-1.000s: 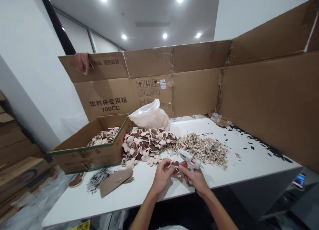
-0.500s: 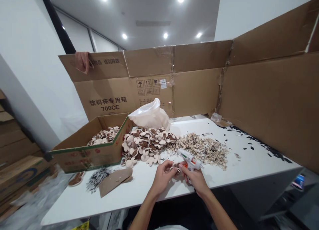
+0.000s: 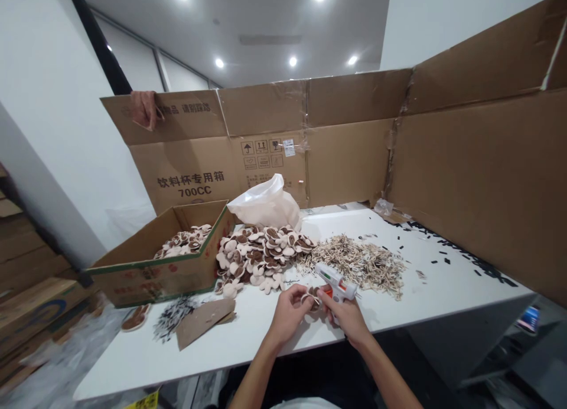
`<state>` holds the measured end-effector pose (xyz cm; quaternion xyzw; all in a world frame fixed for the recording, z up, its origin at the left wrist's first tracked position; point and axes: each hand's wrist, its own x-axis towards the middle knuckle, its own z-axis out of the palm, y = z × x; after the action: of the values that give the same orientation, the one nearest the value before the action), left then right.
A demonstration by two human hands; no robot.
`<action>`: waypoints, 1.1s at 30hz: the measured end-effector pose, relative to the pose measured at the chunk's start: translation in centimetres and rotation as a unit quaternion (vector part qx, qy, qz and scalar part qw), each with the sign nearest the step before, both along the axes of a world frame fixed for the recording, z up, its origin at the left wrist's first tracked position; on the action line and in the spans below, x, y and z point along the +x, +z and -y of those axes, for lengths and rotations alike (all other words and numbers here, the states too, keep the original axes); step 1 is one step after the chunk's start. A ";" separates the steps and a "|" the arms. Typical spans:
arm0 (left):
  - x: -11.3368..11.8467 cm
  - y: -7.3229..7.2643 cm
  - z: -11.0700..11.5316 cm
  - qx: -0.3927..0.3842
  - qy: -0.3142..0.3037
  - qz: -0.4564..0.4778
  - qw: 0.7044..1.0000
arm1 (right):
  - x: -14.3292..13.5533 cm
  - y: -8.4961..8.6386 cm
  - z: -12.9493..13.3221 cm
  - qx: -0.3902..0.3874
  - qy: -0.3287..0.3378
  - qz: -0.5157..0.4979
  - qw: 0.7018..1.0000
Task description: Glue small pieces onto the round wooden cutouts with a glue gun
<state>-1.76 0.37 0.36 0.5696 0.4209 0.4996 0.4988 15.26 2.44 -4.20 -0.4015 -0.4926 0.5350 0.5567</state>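
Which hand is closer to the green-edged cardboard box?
Left. The left hand is right of the box, holding a small piece; the right hand, gripping the glue gun, is farther right.

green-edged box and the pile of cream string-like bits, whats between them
In the head view, a heap of brown and pale flat pieces lies between the box and the cream bits.

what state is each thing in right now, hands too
left hand: closed on felt piece
right hand: closed around glue gun
felt piece: held between both hands
glue gun: raised, tilted
green-edged box: open-topped, partly filled
white bag: open, slumped
pink cloth: draped over cardboard edge
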 end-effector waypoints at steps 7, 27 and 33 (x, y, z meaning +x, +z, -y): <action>0.0 0.5 0.3 0.013 0.007 -0.012 1.000 | 0.1 -0.8 -0.2 0.004 0.016 0.010 1.000; -0.5 -1.2 -0.7 -0.005 0.204 0.095 0.974 | 1.1 1.9 1.1 0.010 0.083 0.021 0.996; -0.6 -1.7 -0.8 0.005 0.232 0.121 0.965 | 1.3 1.8 1.3 0.009 0.127 0.085 0.988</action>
<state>-2.38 1.22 -1.32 0.3943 0.4753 0.6690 0.4136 16.60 1.16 -2.42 -0.3748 -0.5895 0.5608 0.4444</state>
